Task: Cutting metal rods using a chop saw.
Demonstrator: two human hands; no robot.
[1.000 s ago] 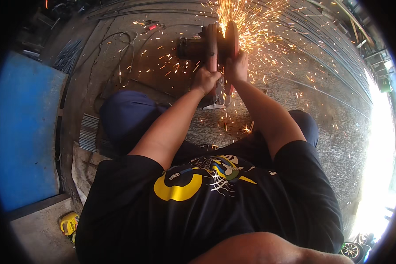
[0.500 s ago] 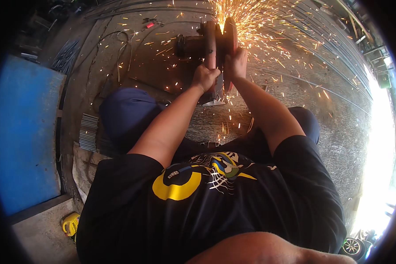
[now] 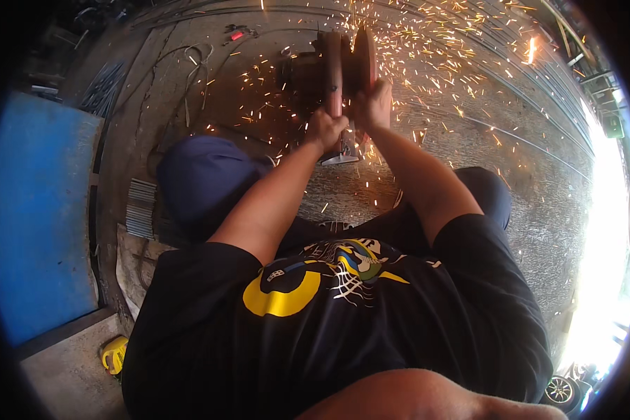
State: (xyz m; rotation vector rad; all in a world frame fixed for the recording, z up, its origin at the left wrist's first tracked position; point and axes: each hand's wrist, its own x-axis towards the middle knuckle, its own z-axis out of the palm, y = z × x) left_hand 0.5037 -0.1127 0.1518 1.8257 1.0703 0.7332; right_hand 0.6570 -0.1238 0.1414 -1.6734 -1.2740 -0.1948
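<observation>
A cut-off saw [image 3: 334,77] stands on the floor ahead of me, with a long reddish bar and a reddish wheel guard [image 3: 366,59]. My left hand [image 3: 325,131] is closed round the near end of the bar, its handle. Just right of it, my right hand [image 3: 376,108] is closed beside the near edge of the guard. Its fingers are partly hidden, so what it grips does not show. Scattered sparks [image 3: 462,66] fly about the saw, mostly to the right. A pale metal piece [image 3: 340,159] sits at the saw's near end, below my left hand.
Long thin metal rods [image 3: 539,105] lie along the floor on the right. A bundle of short cut rods [image 3: 141,199] is left of my knee. Further left are a blue panel [image 3: 42,210] and a yellow tool [image 3: 113,355]. A red-handled tool [image 3: 237,35] lies far off.
The bright, dense spark stream at the saw wheel has broken up into scattered sparks, spread wider to both sides. My hands stay almost where they were on the saw.
</observation>
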